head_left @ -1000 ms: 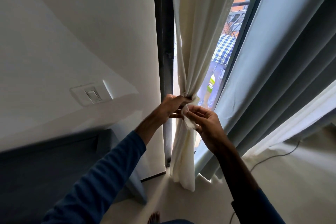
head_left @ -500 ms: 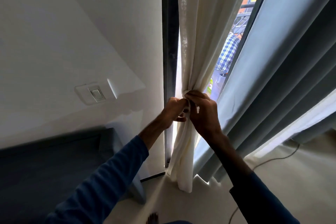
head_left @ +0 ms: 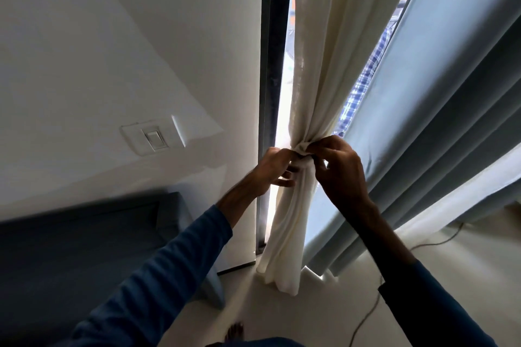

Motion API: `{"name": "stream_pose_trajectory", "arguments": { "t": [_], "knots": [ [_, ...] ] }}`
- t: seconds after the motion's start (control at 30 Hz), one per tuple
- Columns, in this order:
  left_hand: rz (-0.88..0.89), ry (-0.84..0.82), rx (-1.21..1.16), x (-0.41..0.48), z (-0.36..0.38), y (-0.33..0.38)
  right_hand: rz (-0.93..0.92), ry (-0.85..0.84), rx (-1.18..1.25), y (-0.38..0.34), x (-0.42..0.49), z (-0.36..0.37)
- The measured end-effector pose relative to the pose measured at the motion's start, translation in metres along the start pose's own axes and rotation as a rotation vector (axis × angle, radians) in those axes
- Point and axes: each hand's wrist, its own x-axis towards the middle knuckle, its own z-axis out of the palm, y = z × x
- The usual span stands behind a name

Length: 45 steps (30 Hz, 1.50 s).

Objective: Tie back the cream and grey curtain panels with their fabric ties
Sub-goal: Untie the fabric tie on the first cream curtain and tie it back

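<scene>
Gathering into a narrow neck about halfway down, the cream curtain [head_left: 318,65] hangs just right of the dark window frame [head_left: 275,65], then flares out again to a hem that rests on the pale floor [head_left: 324,315]. Right at that neck sits the fabric tie [head_left: 302,148], a cream band around the bundle, and both hands are on it. The left hand [head_left: 275,167] comes in from the frame side, fingers curled, thumb and fingertips pinching the tie against the gathered cloth. The right hand [head_left: 342,170] meets it from the other side, fingers bent over the top of the band and pinching it too. How the knot lies under those fingers cannot be told. The two hands sit just beside each other across the bundle, and both arms reach up in blue sleeves [head_left: 174,270].

To the right, the grey curtain [head_left: 451,93] hangs in long, loose folds, its lower edge reaching the floor. Between the two curtains runs a thin strip of daylight with a blue checked pattern showing through. Left of the frame stands a white wall [head_left: 112,36] with a light switch [head_left: 153,139]. Below it, a dark blue-grey piece of furniture [head_left: 84,239] fills the lower left corner. A thin cable [head_left: 363,327] trails across the floor at lower right, and a bare foot [head_left: 235,332] shows at the bottom edge.
</scene>
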Motion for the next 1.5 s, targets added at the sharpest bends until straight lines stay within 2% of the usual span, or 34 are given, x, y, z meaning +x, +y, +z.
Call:
{"name": "stream_pose_trajectory", "arguments": {
  "t": [0.07, 0.17, 0.27, 0.43, 0.57, 0.63, 0.73, 0.83, 0.93, 1.03, 1.2, 1.5],
  "knots": [
    [0.024, -0.001, 0.008, -0.001, 0.002, -0.001, -0.025, 0.027, -0.085, 0.000, -0.004, 0.002],
    [0.061, -0.008, 0.005, -0.004, 0.003, -0.005, -0.053, 0.070, -0.085, -0.002, -0.009, 0.007],
    [0.078, 0.004, -0.003, -0.006, 0.004, -0.007, -0.112, 0.051, -0.120, -0.006, -0.013, 0.010],
    [0.084, 0.069, 0.037, -0.003, 0.003, -0.008, -0.016, -0.128, -0.214, -0.015, -0.013, 0.010],
    [0.093, 0.139, 0.099, 0.002, 0.008, -0.011, 0.129, -0.366, -0.335, -0.020, -0.006, 0.011],
    [0.102, 0.171, 0.134, 0.003, 0.011, -0.013, 0.126, -0.416, -0.345, -0.017, -0.002, 0.007],
    [0.121, 0.180, 0.140, 0.004, 0.008, -0.014, 0.010, -0.268, -0.142, -0.010, 0.000, -0.001],
    [0.127, 0.148, 0.119, 0.006, 0.002, -0.013, -0.002, -0.064, 0.080, -0.006, -0.006, -0.002],
    [0.119, 0.128, 0.128, 0.006, 0.001, -0.012, -0.015, 0.000, 0.107, -0.004, -0.008, 0.004],
    [0.087, 0.133, 0.143, 0.005, 0.004, -0.010, -0.065, -0.069, 0.003, -0.009, -0.007, 0.008],
    [0.112, 0.156, 0.198, 0.004, 0.002, -0.009, -0.025, -0.253, -0.382, -0.023, 0.000, 0.006],
    [0.195, 0.188, 0.421, 0.002, 0.005, -0.014, -0.018, -0.438, -0.500, -0.027, 0.017, 0.001]
  ]
}}
